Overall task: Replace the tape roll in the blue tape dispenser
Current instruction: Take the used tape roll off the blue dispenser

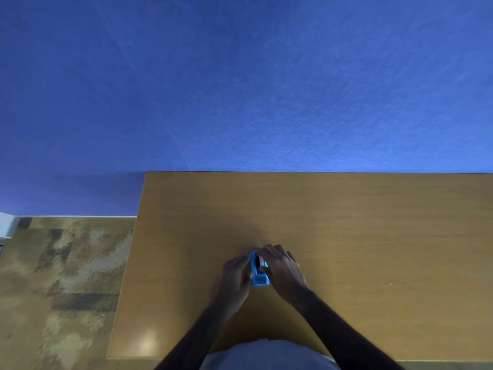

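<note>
Blue plastic marks our target in the head view, the only view we have: the blue tape dispenser (258, 271) stands on the wooden table (346, 222), a little back from its near edge and straight ahead of us, its cutter end towards us. Our left hand (234, 279) presses against the dispenser's left flank, fingers curled narrow around the body to steady it. Our right hand (282, 268) arches over the far end, its fingertips (262, 253) bent down onto the tape roll (260, 260), whose pale edge shows in the well. Whether those fingers truly pinch the roll or merely rest on it, we cannot tell; they are close together, not spread.

We judge this to be the first step, getting the seated roll out; no spare roll shows anywhere on the table. Next, we would need a firm pinch on the roll's rim and a straight upward pull to free its hub from the slots, while the left hand bears down so the light dispenser does not lift along with it.
</note>
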`<control>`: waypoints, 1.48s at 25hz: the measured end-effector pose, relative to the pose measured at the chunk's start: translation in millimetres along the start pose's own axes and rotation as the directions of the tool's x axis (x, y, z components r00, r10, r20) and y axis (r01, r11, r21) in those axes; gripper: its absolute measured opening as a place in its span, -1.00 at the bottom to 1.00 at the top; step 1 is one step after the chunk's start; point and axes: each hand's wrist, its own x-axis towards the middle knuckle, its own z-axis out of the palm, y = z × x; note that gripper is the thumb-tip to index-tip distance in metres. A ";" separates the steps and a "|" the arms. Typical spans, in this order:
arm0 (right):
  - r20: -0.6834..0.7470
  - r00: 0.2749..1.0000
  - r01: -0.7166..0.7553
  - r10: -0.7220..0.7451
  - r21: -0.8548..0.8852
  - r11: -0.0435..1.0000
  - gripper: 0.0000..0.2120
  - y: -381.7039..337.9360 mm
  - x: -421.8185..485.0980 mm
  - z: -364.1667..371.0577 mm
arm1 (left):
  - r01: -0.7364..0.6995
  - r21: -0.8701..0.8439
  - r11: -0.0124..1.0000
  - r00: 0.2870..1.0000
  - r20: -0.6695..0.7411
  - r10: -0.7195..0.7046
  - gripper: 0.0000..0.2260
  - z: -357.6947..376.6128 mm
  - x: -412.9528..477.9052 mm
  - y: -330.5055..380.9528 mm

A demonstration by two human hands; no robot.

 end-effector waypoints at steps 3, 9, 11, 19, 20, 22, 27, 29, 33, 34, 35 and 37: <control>-0.030 0.999 0.026 -0.025 0.025 0.999 -0.58 1.0 -2.5 -2.9 | 0.004 -0.004 1.000 1.000 0.008 -0.004 -0.54 -0.2 -3.0 1.4; -0.091 0.996 0.024 -0.008 0.177 0.984 -0.55 2.7 -13.3 -3.5 | 0.050 -0.196 0.979 0.996 -0.061 -0.063 -0.71 1.3 -3.3 2.5; -0.093 0.995 -0.010 0.039 0.291 0.957 -0.61 -0.3 -19.0 -7.9 | 0.074 -0.308 0.949 0.993 -0.067 -0.099 -0.76 0.4 -1.0 4.1; -0.077 0.932 -0.155 0.353 0.798 0.583 -0.60 -16.1 -50.9 -24.1 | 0.110 -0.684 0.721 0.990 0.008 -0.144 -0.85 -5.9 -14.2 23.9; -0.071 0.927 -0.155 0.369 0.823 0.546 -0.57 -17.3 -54.7 -25.7 | 0.111 -0.711 0.695 0.988 0.006 -0.151 -0.87 -6.7 -17.4 27.3; -0.080 0.920 -0.126 0.383 0.866 0.484 -0.55 -19.1 -62.7 -29.5 | 0.106 -0.735 0.670 0.990 0.012 -0.143 -0.87 -8.7 -24.6 33.8; -0.132 0.906 -0.034 0.403 0.925 0.379 -0.61 -22.6 -88.6 -37.4 | 0.092 -0.735 0.672 0.993 0.017 -0.117 -0.89 -8.7 -42.2 42.3; -0.159 0.902 -0.004 0.401 0.927 0.376 -0.66 -23.7 -99.1 -39.0 | 0.063 -0.710 0.701 0.997 0.009 -0.082 -0.89 -9.1 -49.2 47.1; -0.225 0.892 0.061 0.392 0.918 0.391 -0.73 -22.4 -118.5 -41.3 | -0.016 -0.644 0.765 1.000 -0.023 0.001 -0.81 -11.5 -59.7 56.1; -0.232 0.890 0.067 0.393 0.918 0.391 -0.73 -21.9 -122.3 -41.4 | -0.034 -0.636 0.771 0.999 -0.027 0.021 -0.80 -11.9 -61.2 57.5; -0.237 0.887 0.070 0.397 0.917 0.392 -0.73 -21.4 -125.6 -41.2 | -0.051 -0.630 0.775 0.999 -0.031 0.041 -0.78 -12.1 -62.6 59.2; -0.260 0.877 0.084 0.405 0.911 0.403 -0.72 -20.6 -131.0 -40.2 | -0.075 -0.622 0.780 0.997 -0.034 0.069 -0.67 -12.2 -65.4 63.6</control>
